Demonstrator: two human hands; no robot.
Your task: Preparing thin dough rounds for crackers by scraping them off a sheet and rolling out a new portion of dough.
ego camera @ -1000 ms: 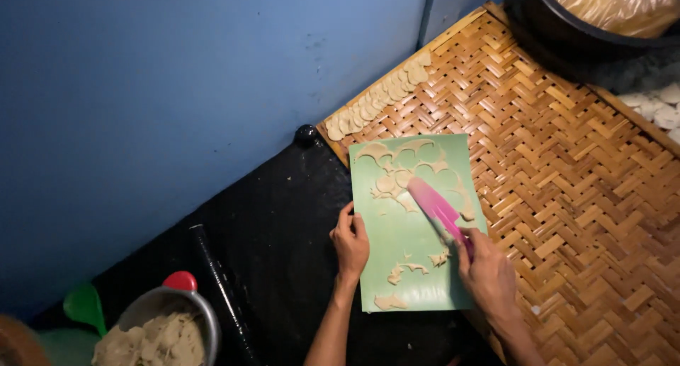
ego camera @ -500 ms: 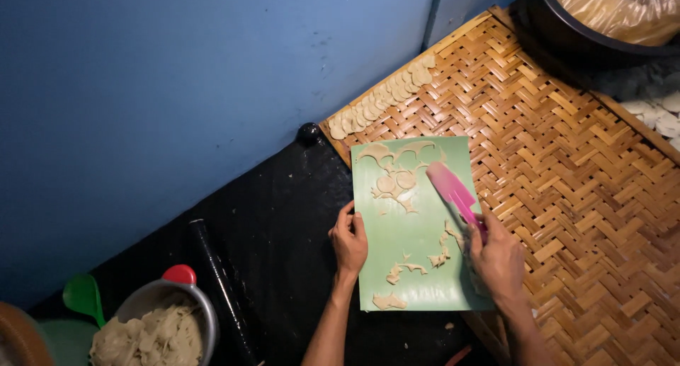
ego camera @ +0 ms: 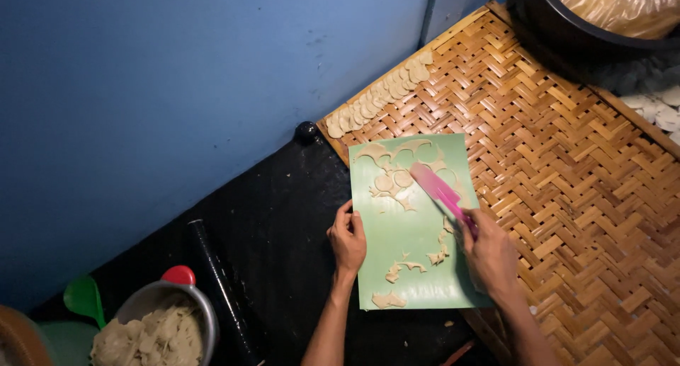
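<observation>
Your right hand (ego camera: 490, 256) has its fingers closed round the handle of a pink scraper (ego camera: 438, 189), its flat blade lying on the green mat (ego camera: 411, 253) just beside the cut dough rounds (ego camera: 393, 180) at the far end. Your left hand (ego camera: 347, 237) rests on the mat's left edge, fingers loosely spread and holding nothing. The mat is thin and smooth and sits half on the black bench (ego camera: 269, 224), half on the woven bamboo tray (ego camera: 567, 168), so a hard push could slide or buckle it. The rounds look soft and thin; a steep blade could tear them or smear them into the ragged dough scraps (ego camera: 411, 267). A neat overlapped row of finished rounds (ego camera: 379, 97) lines the tray's far left edge.
</observation>
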